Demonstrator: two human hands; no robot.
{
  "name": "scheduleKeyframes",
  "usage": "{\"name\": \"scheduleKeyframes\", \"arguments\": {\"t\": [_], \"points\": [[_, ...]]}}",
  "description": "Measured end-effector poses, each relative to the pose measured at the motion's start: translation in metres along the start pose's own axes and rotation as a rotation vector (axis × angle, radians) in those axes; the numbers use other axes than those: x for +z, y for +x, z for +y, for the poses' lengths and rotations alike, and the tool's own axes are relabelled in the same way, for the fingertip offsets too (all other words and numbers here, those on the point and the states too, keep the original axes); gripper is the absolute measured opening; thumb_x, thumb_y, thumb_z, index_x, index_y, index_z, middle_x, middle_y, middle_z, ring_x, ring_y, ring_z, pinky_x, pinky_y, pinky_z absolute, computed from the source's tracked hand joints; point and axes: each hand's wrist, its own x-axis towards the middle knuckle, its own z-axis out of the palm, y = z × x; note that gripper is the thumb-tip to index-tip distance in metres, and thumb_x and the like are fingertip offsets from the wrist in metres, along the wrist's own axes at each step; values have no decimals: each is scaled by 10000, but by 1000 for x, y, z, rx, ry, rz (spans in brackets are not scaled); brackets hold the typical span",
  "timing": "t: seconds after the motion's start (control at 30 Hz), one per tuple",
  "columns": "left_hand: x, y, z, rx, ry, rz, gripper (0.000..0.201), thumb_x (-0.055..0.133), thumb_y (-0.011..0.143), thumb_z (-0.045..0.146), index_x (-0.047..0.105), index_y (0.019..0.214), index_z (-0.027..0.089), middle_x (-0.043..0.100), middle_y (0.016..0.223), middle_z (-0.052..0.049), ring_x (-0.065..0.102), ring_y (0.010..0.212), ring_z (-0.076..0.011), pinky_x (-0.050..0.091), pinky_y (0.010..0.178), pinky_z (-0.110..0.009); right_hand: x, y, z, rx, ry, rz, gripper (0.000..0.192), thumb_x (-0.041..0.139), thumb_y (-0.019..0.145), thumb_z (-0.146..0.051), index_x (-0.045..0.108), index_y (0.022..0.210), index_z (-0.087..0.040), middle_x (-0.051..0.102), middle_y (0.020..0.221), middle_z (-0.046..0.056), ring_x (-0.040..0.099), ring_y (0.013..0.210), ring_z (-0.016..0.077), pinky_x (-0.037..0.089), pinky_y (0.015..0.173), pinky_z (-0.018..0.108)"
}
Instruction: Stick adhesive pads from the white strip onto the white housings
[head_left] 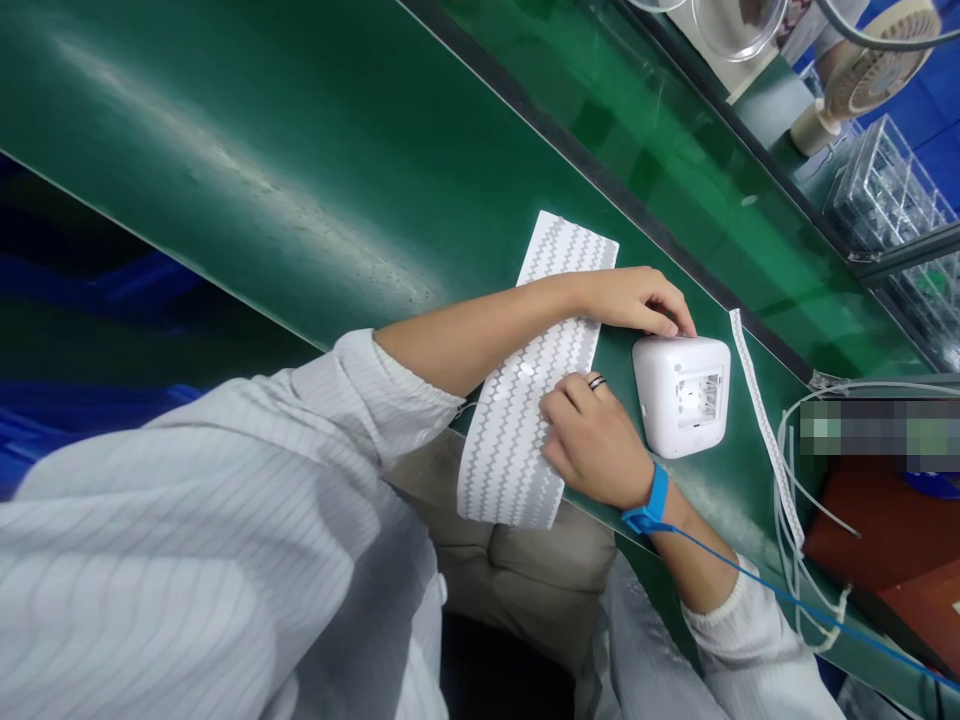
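Left hand [637, 300] at the white device [664, 400], fingers half-bent; right hand [596, 440] curls over the zigzag-patterned sheet [510, 440], both grips unclear!

The person wears a loose, pale grey-white shirt [247, 540] with fine darker pinstripes; the left sleeve [382, 390] and right sleeve [750, 645] are full and end in gathered cuffs [724, 597]; 1 small white button [442, 588] shows at the shirt's edge; 1 dark-and-silver ring [597, 382] circles a finger of the right hand [600, 445]; a bright blue anti-static wrist strap [658, 490] carries a blue clasp [640, 520] and a thin blue cord [795, 598]; creased khaki cloth [555, 560] covers the lap.
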Motion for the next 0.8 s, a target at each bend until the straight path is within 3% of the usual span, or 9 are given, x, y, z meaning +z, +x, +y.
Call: {"name": "scheduleKeyframes", "arguments": {"t": [0.47, 0.8], "points": [[1, 1, -2, 19, -7, 6, 325, 731, 989, 296, 932, 1244, 280, 878, 1314, -66, 785, 1169, -250, 553, 1014, -351, 6, -5, 15, 19, 320, 164, 173, 499, 1016, -108, 582, 1090, -240, 666, 1069, 94, 589, 1011, 302, 498, 974, 465], [-1, 1, -3, 18, -14, 2, 321, 746, 980, 304, 932, 1240, 276, 880, 1300, -72, 789, 1145, -251, 563, 1009, -350, 4, -8, 16, 25, 480, 252, 83, 582, 1061, -235, 534, 1127, -250, 676, 1110, 86, 630, 1047, 280, 526, 966, 449]]}}
